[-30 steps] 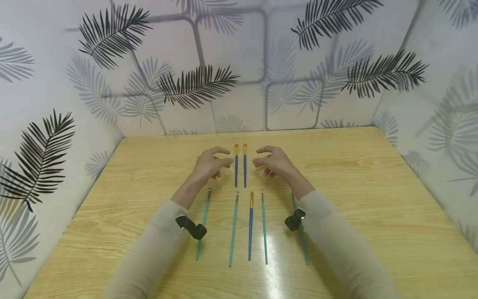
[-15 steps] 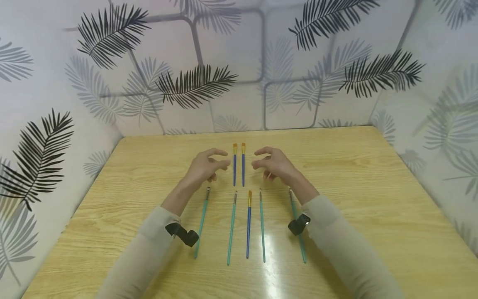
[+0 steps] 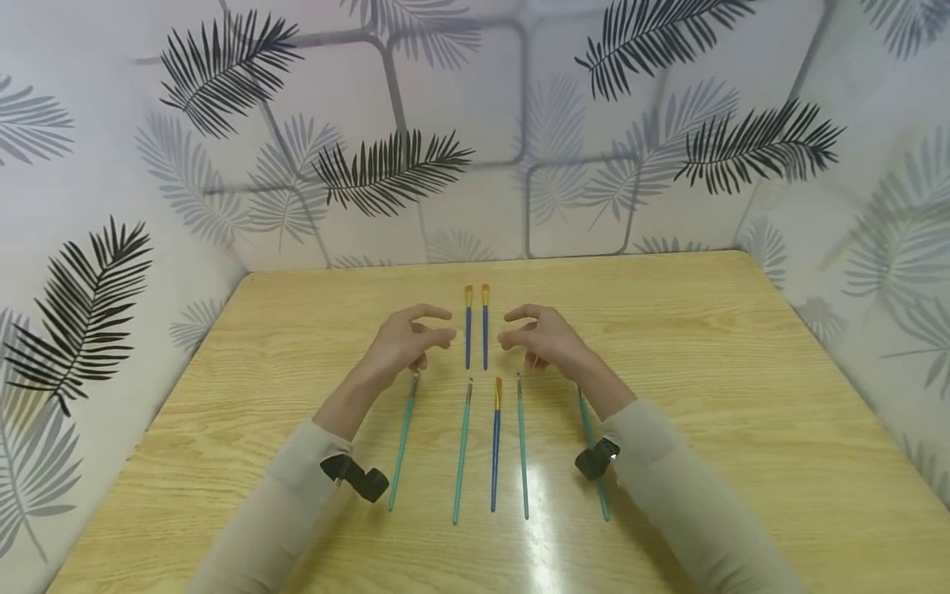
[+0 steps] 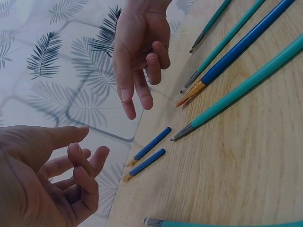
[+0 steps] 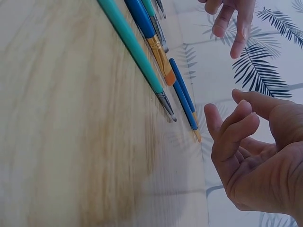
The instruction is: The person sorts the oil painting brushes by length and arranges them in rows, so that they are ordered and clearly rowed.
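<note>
Two small blue paintbrushes with orange bristles, the left one (image 3: 468,338) and the right one (image 3: 486,338), lie side by side at the table's middle. My left hand (image 3: 401,342) hovers just left of the pair, fingers loosely bent, holding nothing. On the other side my right hand (image 3: 551,340) mirrors it, also with nothing in its fingers. Nearer me lies a row: a teal paintbrush (image 3: 403,445) at left, a second teal brush (image 3: 462,454), a longer blue paintbrush (image 3: 496,454), a third teal brush (image 3: 523,454), and a rightmost teal brush (image 3: 587,417), partly covered by the right wrist camera.
The wooden table (image 3: 705,371) carries all the brushes. Behind and beside it stands a pale backdrop (image 3: 475,223) with leaf patterns. Black cameras sit on the left wrist (image 3: 355,477) and right wrist (image 3: 597,459).
Both hands have drawn slightly towards me, and the left hand has shifted a little away from the small brushes. The brushes lie as before.
</note>
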